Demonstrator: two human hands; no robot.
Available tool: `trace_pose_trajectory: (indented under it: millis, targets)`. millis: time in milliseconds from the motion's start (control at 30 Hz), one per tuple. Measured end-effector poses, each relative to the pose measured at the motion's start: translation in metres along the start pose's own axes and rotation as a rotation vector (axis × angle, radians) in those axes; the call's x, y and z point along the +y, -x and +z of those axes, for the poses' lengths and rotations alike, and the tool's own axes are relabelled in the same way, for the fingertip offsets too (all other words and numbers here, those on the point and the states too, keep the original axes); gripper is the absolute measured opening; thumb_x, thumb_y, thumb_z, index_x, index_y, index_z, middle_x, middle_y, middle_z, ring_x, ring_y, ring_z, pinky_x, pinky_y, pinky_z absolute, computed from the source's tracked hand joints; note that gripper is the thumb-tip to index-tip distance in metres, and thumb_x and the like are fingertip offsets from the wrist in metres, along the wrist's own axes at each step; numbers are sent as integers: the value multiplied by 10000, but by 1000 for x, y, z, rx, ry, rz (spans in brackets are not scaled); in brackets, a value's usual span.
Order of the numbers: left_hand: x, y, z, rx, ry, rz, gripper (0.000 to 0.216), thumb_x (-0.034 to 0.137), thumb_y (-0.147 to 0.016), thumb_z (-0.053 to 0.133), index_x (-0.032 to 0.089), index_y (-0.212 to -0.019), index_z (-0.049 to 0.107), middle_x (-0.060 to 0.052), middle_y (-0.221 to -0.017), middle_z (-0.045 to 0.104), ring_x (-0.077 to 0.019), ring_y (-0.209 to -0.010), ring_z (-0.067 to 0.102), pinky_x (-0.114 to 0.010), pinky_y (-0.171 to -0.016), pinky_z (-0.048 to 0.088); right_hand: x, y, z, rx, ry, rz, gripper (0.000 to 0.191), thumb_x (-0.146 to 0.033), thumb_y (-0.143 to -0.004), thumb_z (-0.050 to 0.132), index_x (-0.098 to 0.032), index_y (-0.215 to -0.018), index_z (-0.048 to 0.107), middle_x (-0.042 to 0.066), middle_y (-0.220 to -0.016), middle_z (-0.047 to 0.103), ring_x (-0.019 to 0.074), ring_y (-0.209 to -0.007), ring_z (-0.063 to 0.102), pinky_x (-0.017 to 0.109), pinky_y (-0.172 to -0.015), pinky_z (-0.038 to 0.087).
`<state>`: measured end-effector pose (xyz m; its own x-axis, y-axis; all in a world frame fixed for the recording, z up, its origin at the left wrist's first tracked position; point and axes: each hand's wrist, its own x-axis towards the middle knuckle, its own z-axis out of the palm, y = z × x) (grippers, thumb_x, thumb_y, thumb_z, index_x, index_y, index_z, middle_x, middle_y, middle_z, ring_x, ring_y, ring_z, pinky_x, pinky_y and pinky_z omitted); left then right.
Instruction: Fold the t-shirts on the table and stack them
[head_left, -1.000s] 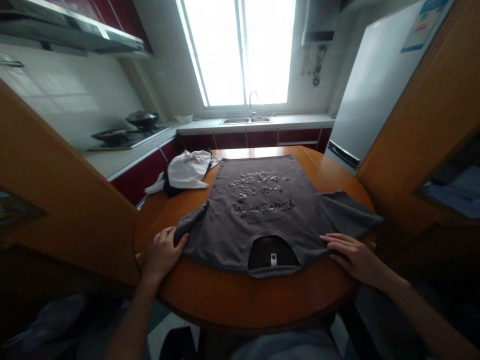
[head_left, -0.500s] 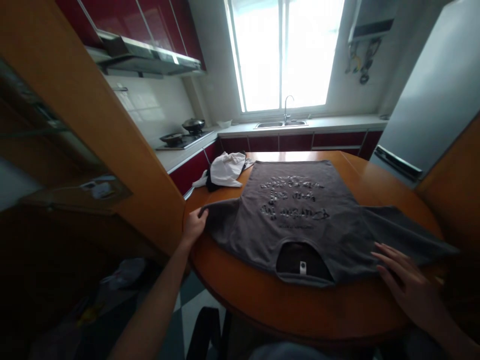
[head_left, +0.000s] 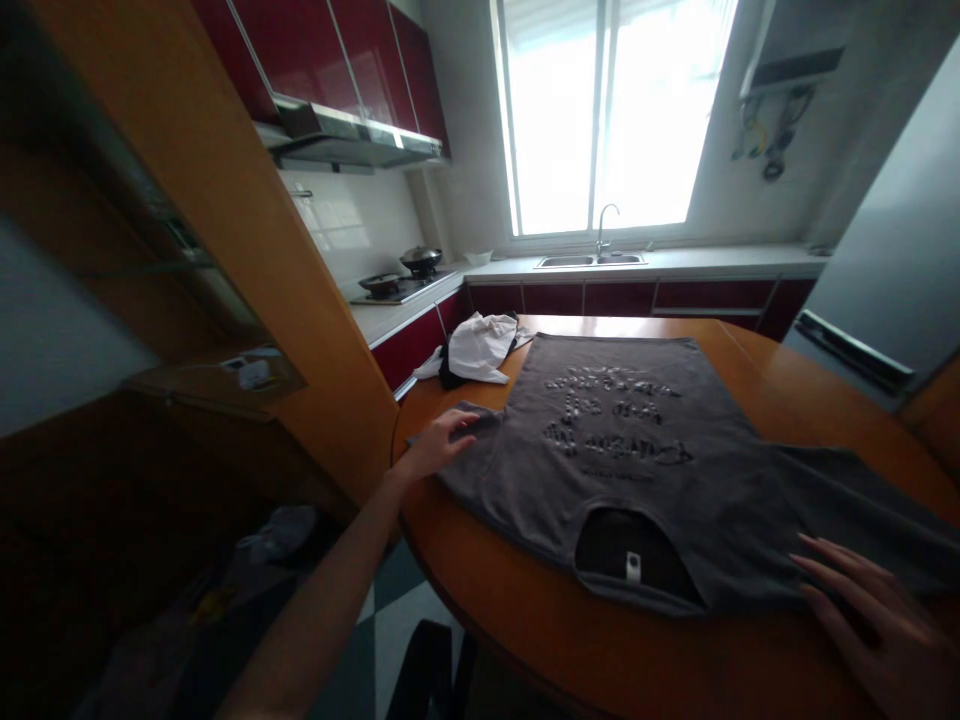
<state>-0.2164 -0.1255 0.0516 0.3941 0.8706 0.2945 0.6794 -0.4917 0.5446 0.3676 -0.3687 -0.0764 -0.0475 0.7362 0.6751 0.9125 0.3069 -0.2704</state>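
Note:
A dark grey T-shirt (head_left: 540,480) lies spread on the wooden table (head_left: 517,610), its neck opening toward me and raised lettering facing up. A small white label shows inside the collar. Over the sleeve at the left is my left hand (head_left: 439,443), fingers stretched out and resting on or just above the cloth. My right hand (head_left: 874,605) is by the other sleeve near the shoulder, its fingers spread and flat, with nothing held in them.
White and black clothes (head_left: 480,347) lie heaped at the table's far left. A wooden cabinet (head_left: 330,330) stands close on my left, and a fridge (head_left: 877,270) at the right. Behind are a stove with pans (head_left: 421,260) and a sink (head_left: 592,261).
My left hand has let go of the left sleeve's edge and moved inward over it, fingers opening. My right hand stays by the right sleeve. The view has turned a little to the left.

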Motion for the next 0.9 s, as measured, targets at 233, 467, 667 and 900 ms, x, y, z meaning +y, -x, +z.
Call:
trace_pose_trajectory:
  millis: [233,467,667,900]
  targets:
    - [76,74,35,-458,70,269,467,383,-786,856,300,-1227,724,-56,-1164,644,-223,-1118,598,-351,-1000,490,-31,-2,-3,-69,-46,-183,267,-476,-918,637,-339,-1121,744,36,-1190,703,273,-1094,650,439,-962,511]
    - [80,93,77,-213,-121,473,270,300,-956,674,292,-1223,714,-55,-1098,672,-194,-1032,593,-345,-960,489,-70,-13,6,-133,-82,-171,234,-400,-960,627,-323,-1147,745,47,-1114,707,230,-1029,659,361,-903,546]
    - [92,89,78,-230,-36,515,245,232,-1037,502,267,-1138,723,-64,-997,693,-177,-935,635,-286,-837,540,-90,-33,-8,-331,-158,-121,240,-265,-1034,472,-258,-951,697,49,-950,684,198,-882,638,336,-810,534]
    - [94,95,65,-326,42,489,193,265,-994,581,294,-1084,750,-60,-962,712,-181,-902,667,-288,-817,566,-103,-36,-20,-425,-229,-78,272,-220,-1046,418,-229,-859,616,49,-887,642,191,-833,592,328,-760,500]
